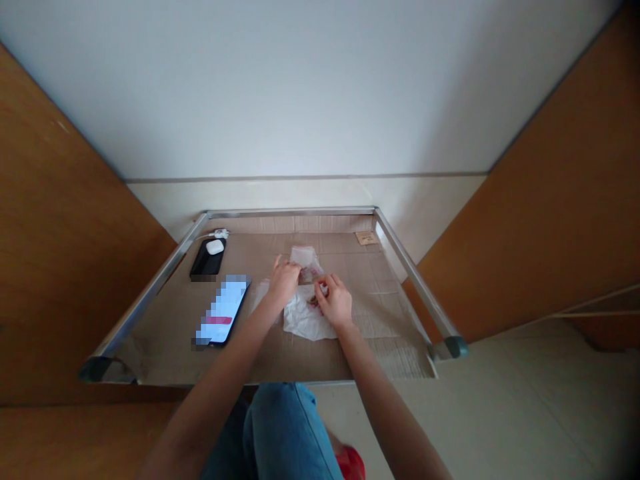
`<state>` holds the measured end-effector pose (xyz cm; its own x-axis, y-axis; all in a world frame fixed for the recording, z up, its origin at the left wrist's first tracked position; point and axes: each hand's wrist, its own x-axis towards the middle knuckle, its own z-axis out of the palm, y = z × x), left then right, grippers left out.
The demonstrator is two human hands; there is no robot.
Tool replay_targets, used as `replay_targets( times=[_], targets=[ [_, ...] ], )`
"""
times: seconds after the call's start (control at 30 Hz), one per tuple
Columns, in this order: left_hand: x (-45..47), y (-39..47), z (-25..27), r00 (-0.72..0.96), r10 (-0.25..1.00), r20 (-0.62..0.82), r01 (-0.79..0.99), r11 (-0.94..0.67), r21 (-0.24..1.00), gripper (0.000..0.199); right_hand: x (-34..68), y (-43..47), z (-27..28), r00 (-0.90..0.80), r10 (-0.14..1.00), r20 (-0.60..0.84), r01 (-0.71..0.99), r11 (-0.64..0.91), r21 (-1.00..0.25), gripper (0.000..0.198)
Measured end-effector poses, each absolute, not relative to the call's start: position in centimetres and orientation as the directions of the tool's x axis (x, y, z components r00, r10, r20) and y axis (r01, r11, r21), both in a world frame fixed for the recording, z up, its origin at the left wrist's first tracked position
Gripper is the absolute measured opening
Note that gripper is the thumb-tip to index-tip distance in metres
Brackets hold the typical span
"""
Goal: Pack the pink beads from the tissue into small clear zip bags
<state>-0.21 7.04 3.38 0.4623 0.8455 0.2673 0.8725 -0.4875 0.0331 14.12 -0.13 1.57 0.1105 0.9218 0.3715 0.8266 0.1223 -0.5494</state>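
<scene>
My left hand (284,280) has its fingers bent and pressed together at the lower edge of a small clear plastic bag (304,255), which has some reddish bits in it. My right hand (336,301) is closed, thumb and fingers pinched over a small heap of brownish pieces (314,301). What sits between those fingertips is too small to name. The pieces lie on a crumpled white sheet (306,323), thin like tissue or plastic. Another clear plastic bag (260,291) lies partly hidden beneath my left wrist.
Cardboard (385,303) lines a tray-like surface with a metal rail (410,267) around it. At left lie a lit phone (224,310), a black case or phone (206,261) with a white earbud case (215,247) on it, and a white charger (220,233). A small brown packet (367,238) lies back right.
</scene>
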Motion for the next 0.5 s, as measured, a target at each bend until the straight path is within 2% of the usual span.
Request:
replay_targets(
  times=[0.07,0.13,0.23,0.3,0.37,0.4,0.43,0.5],
  targets=[
    [-0.5,7.0,3.7,0.452,0.841,0.298,0.866,-0.494,0.078,0.029,14.2,-0.1,1.4,0.116,0.921,0.372,0.820,0.123,-0.560,0.020],
    [-0.7,6.7,4.3,0.405,0.844,0.352,0.854,-0.487,0.184,0.027,14.2,-0.1,1.3,0.121,0.921,0.370,0.811,0.123,-0.572,0.021],
    [-0.9,5.9,5.4,0.225,0.872,0.435,0.756,-0.438,0.486,0.026,14.3,0.0,1.2,0.150,0.917,0.370,0.773,0.124,-0.622,0.023],
    [-0.8,5.1,6.0,0.050,0.907,0.419,0.541,-0.377,0.752,0.027,14.5,0.2,1.2,0.196,0.906,0.374,0.695,0.140,-0.705,0.026],
    [-0.5,4.2,6.2,-0.059,0.961,0.271,0.192,-0.255,0.948,0.029,14.7,0.5,1.2,0.268,0.889,0.371,0.552,0.173,-0.816,0.029],
    [-0.3,3.7,6.1,-0.066,0.985,0.158,0.019,-0.158,0.987,0.030,14.8,0.6,1.1,0.307,0.881,0.361,0.463,0.193,-0.865,0.031],
    [-0.1,3.3,5.8,-0.025,0.999,0.042,-0.117,-0.045,0.992,0.031,14.9,0.7,1.0,0.339,0.878,0.338,0.369,0.207,-0.906,0.032],
    [0.5,2.5,5.1,0.046,0.993,-0.109,-0.272,0.118,0.955,0.035,15.1,0.7,0.9,0.340,0.907,0.247,0.169,0.200,-0.965,0.035]
  ],
)
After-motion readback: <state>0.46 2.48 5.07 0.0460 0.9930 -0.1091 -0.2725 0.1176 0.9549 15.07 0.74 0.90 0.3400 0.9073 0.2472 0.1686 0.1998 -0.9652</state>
